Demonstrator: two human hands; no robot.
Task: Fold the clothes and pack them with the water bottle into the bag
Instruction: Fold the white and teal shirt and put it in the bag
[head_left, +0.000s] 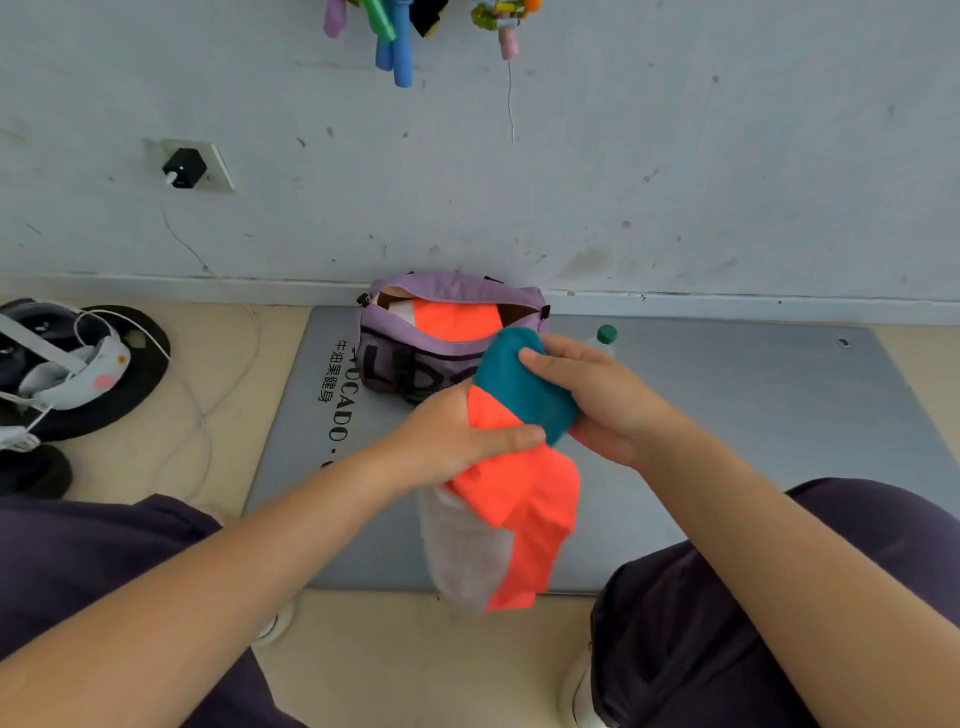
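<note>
Both hands are gripping a colour-blocked garment (teal, orange, pale grey) above the grey mat. The left hand is pinching the orange, the right hand is clasping the teal end. It is hanging lengthwise, teal end pointing toward the open purple bag.

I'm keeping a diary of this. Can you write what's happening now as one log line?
step: folding | left hand + right hand: hold orange-teal garment | bag: open, orange cloth inside | bottle: on mat, unpacked
</note>
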